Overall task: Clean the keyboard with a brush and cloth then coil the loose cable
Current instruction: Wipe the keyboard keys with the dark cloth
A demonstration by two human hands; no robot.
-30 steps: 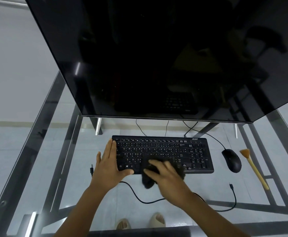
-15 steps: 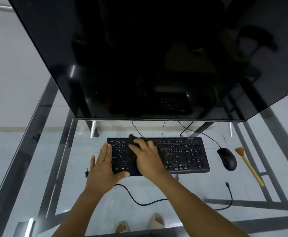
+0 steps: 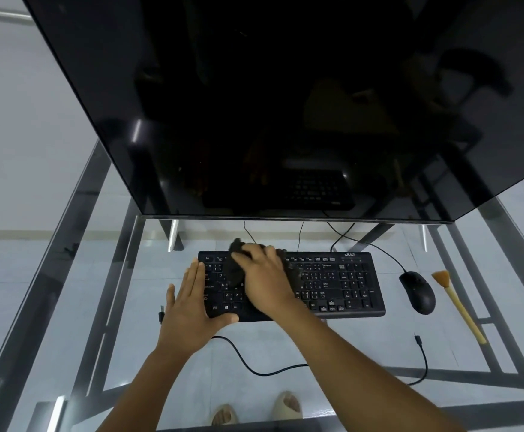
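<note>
The keyboard (image 3: 332,282) is a black full-size unit with white legends and a brand mark at its upper right corner. It lies flat on the glass table (image 3: 67,275), directly in front of the dark monitor (image 3: 285,104), with its long edge parallel to the screen's lower edge.

The person's left hand (image 3: 189,313) lies flat, fingers straight and together, against the left end of the keyboard; the thumb reaches along the front edge. It holds nothing.

The right hand (image 3: 263,275) presses a dark cloth (image 3: 235,269) onto the upper left key area. The fingers are spread over the cloth and bent slightly; the cloth bunches out beyond the fingertips and past the keyboard's rear edge. Whether the fingers pinch the cloth or only press it cannot be told.

The loose cable (image 3: 254,366) is thin and black. It runs uncoiled across the glass in front of the keyboard, passing under the right forearm, with one plug near the left hand and the other end raised at the right.

The brush (image 3: 458,307), with a pale handle and orange bristles, lies on the glass to the right of the black mouse (image 3: 418,291), apart from both hands.
</note>
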